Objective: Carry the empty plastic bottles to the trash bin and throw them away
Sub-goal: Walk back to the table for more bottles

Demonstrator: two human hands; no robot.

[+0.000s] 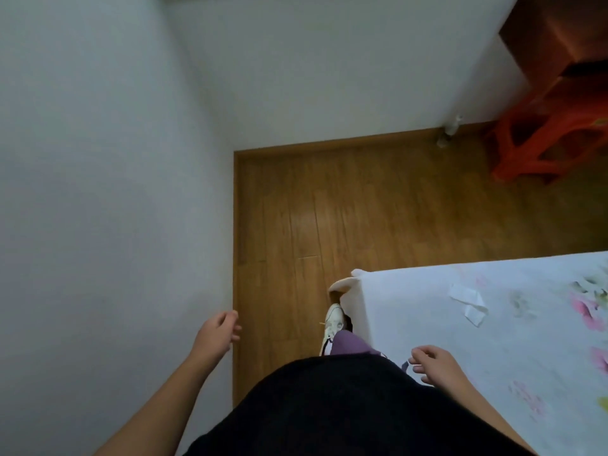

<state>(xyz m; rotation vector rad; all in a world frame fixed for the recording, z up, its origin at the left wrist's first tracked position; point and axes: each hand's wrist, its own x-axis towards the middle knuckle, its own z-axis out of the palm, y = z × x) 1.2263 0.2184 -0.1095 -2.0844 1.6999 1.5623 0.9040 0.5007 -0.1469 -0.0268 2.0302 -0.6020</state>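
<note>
Left hand [218,330] and right hand [434,365] hang loosely curled.

No text, label, brand, number or sign can be read on any surface shown. Only a flower pattern, without lettering, is seen printed on the white cloth [513,327].
</note>
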